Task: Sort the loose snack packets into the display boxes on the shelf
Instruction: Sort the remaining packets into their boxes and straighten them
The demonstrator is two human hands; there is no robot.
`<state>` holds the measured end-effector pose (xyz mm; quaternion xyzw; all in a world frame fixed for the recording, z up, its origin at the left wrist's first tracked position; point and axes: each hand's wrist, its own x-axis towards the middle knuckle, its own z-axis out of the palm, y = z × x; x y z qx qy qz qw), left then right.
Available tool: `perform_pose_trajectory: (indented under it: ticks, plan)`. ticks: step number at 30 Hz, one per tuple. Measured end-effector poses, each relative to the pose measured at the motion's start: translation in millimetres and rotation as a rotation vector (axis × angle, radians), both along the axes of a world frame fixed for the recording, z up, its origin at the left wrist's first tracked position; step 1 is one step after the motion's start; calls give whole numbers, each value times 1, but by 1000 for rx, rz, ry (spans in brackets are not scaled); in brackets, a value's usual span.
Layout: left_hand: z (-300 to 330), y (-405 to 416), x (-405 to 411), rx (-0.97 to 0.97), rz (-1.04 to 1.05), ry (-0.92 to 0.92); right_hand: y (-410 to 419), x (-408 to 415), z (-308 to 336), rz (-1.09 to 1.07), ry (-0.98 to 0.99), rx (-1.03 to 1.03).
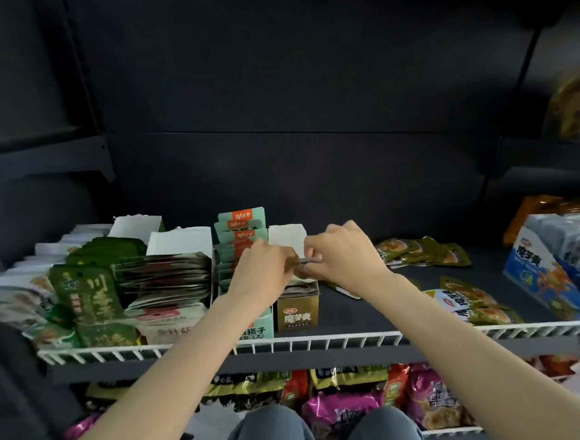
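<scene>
Both hands meet above a small gold display box standing on the dark shelf near its front rail. My left hand and my right hand pinch the two ends of a thin stack of snack packets held just over the box's open top. More packets show inside the box under the hands. Loose green-and-yellow packets lie in a heap to the right, with a second heap nearer the rail.
A teal display box of packets stands just left of the gold one, then a white box and green packets. A blue carton sits at the right. The white wire rail fronts the shelf; bagged snacks fill the shelf below.
</scene>
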<state>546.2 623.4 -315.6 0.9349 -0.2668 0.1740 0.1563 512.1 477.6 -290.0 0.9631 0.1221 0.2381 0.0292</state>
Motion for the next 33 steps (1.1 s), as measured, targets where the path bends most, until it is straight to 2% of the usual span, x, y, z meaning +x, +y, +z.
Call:
perform_pose_trajectory:
  ticks: [3,5,8,11,13,15,18,22,25,28,33]
  plan:
    - [-2,0,4,29,28,-17,-6,-4,-13,58,171,295]
    - [-3,0,6,3,49,-10,-12,-4,-21,56,277,389]
    - [-4,1,6,-31,48,-18,-20,-3,-28,12,206,346]
    - [-3,2,1,-64,-75,-62,-17,-1,-30,-48,117,138]
    - [-4,3,-2,-6,-116,-102,-8,4,-33,-71,108,13]
    - [-4,5,-3,83,-74,-94,-2,10,-37,-90,160,32]
    - [-4,6,-4,204,-35,-56,-5,14,-39,-62,290,313]
    - [-4,-2,-5,150,-64,-57,-30,6,-40,-5,276,649]
    - [-6,-27,-6,44,-157,-83,-65,1,-48,-170,232,722]
    - [-12,-70,-9,0,-249,-13,-96,0,-63,-387,270,667]
    - [-41,-129,9,140,-253,209,-135,6,-90,-678,501,435]
